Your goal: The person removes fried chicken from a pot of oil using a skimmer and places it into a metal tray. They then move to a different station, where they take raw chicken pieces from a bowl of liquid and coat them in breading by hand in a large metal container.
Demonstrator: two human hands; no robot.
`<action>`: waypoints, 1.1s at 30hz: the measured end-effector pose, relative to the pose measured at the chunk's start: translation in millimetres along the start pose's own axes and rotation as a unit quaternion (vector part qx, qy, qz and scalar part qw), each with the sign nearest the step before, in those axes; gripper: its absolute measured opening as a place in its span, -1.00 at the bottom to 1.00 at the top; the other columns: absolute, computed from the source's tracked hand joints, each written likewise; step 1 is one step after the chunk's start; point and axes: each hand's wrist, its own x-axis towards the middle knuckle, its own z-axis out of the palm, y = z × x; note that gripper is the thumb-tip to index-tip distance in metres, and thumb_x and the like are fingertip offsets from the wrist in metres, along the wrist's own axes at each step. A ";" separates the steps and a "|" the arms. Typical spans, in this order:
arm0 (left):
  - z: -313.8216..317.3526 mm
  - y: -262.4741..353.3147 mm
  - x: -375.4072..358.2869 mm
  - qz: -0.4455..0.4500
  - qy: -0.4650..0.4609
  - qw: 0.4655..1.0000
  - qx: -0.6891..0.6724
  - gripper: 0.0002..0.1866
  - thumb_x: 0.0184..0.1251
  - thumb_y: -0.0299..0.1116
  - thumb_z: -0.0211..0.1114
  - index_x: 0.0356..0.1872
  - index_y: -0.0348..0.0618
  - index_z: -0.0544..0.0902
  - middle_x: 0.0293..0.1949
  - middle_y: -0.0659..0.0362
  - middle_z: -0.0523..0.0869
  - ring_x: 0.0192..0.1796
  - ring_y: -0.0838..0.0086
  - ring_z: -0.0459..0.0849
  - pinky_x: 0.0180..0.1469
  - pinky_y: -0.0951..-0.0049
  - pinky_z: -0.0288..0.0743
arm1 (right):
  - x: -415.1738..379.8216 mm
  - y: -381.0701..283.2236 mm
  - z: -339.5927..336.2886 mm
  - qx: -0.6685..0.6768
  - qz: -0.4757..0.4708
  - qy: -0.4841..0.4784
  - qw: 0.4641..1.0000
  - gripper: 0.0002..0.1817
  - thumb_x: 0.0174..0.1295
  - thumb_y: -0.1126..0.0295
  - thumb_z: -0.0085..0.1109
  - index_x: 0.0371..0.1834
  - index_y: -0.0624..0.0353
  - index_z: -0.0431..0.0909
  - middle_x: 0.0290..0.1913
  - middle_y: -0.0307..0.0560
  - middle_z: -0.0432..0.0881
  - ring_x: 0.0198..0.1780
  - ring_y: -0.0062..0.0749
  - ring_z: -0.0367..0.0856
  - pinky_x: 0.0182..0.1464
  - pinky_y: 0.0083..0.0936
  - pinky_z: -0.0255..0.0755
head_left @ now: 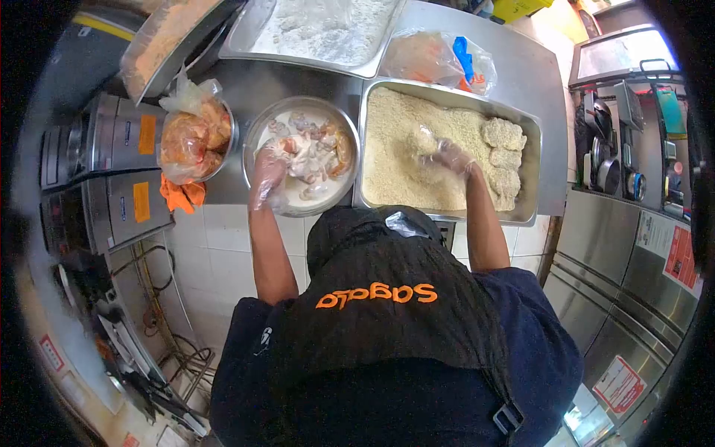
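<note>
My left hand (271,168), in a clear glove, reaches into a round metal bowl (249,127) of white batter. Its batter-coated fingers curl around a piece of raw chicken (302,165), partly hidden by the batter. More raw chicken pieces (341,153) lie about it in the bowl. My right hand (453,156), also gloved, is over a deep metal tray (538,160) of pale breadcrumbs (395,160). Its fingers are closed on a crumb-coated piece of chicken (423,140). Several breaded pieces (504,158) lie in a column along the tray's right side.
A tray of white flour (328,33) stands behind the bowl. On the left are a bowl with bagged raw meat (195,141), an orange cloth (182,195) and a bin of orange-tan powder (170,37). Plastic bags (424,58) lie behind the crumb tray. Shelved pans (607,175) stand far right.
</note>
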 end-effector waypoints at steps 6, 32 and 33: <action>1.2 -8.5 3.6 -0.133 -0.019 0.981 -0.142 -0.68 0.14 -0.41 0.13 -0.07 -0.30 0.53 -0.29 0.14 0.62 -0.21 0.42 0.59 -0.12 0.47 0.43 | -16.2 -5.5 -25.8 0.017 -0.091 0.150 0.984 -0.52 -0.04 0.28 0.23 0.01 0.16 0.45 -0.26 0.04 0.58 -0.24 -0.29 0.52 -0.15 -0.46 0.40; 11.7 -44.4 -4.3 -0.125 -0.042 0.901 -0.414 -0.52 0.13 -0.39 0.11 0.11 -0.32 0.35 -0.07 0.04 0.54 -0.09 0.31 0.56 -0.10 0.35 0.51 | 3.1 -18.2 65.6 0.418 0.018 -0.096 0.903 -0.29 0.09 -0.22 -0.11 0.26 -0.06 0.24 0.35 0.05 0.05 0.40 -0.14 -0.14 0.32 -0.15 -0.08; 12.7 -42.8 -5.6 -0.124 -0.042 0.899 -0.417 -0.52 0.13 -0.39 0.11 0.12 -0.32 0.35 -0.06 0.04 0.54 -0.09 0.30 0.56 -0.10 0.35 0.51 | 3.3 -18.5 58.6 0.451 0.094 -0.060 0.886 -0.27 0.05 -0.22 -0.05 0.24 -0.05 0.25 0.33 0.12 0.08 0.38 -0.13 -0.08 0.30 -0.15 -0.01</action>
